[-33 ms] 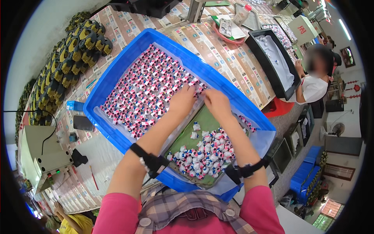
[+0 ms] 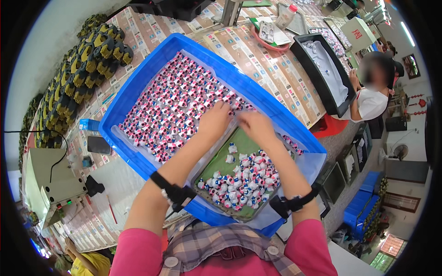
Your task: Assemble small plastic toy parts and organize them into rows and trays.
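Little rounded pink-and-white plasticky figurines (image 2: 243, 183): probably light, stiff; grab sides
Left hand (image 2: 214, 120), right hand (image 2: 256, 127): fingers bent, pinching? can't tell

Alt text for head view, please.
A person's left hand and right hand are over a blue tub, at the edge of closely set pink-and-white figures. Nearer the person, a green-bottomed tray in the tub holds a loose pile of similar figures. A co-worker is at right, beside a black tub.
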